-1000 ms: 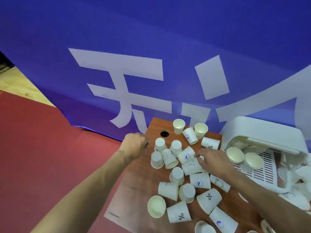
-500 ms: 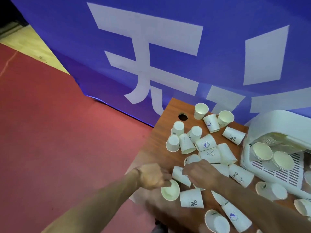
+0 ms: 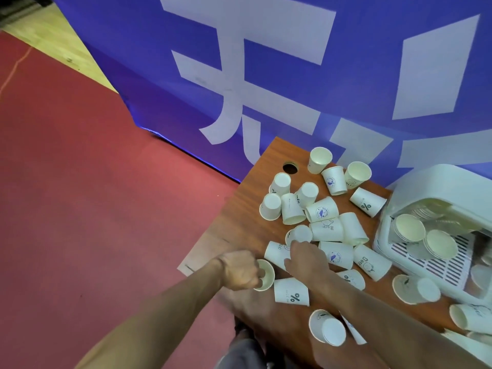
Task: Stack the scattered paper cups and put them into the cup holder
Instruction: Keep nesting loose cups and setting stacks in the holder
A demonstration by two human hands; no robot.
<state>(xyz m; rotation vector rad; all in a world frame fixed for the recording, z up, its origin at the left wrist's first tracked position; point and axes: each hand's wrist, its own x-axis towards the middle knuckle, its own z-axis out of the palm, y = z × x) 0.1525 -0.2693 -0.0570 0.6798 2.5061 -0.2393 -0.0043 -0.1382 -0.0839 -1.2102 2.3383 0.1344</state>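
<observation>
The held cup [image 3: 265, 275] is gripped by the left hand [image 3: 239, 270] at the table's near left edge, with the fingers curled round its wall and rim. Its long axis is tilted, and its open mouth is turned up and to the right. Just beside it, the right hand [image 3: 306, 258] is laid over a lying cup [image 3: 275, 251] that rests on its side; which end is its mouth cannot be told. The fingers are bent over this cup, but whether it is grasped cannot be told.

Other cups [image 3: 322, 211] are scattered over the table [image 3: 239, 222], many of them touching. Some lie on their sides, some stand bottom up, and two at the far edge stand mouth up. One marked with a % [image 3: 291, 291] lies just beside the held cup, between the two forearms.

At the right the holder [image 3: 426, 187] is seen, made of smooth white plastic with a rounded hood and a slotted floor. Stacks [image 3: 408, 227] lie inside it, mouths toward the camera. The table is of brown wood grain, with a round hole [image 3: 290, 167] near its far left corner. A blue banner [image 3: 372, 62] with white characters hangs behind the table, and a red floor [image 3: 106, 209] lies to the left.
</observation>
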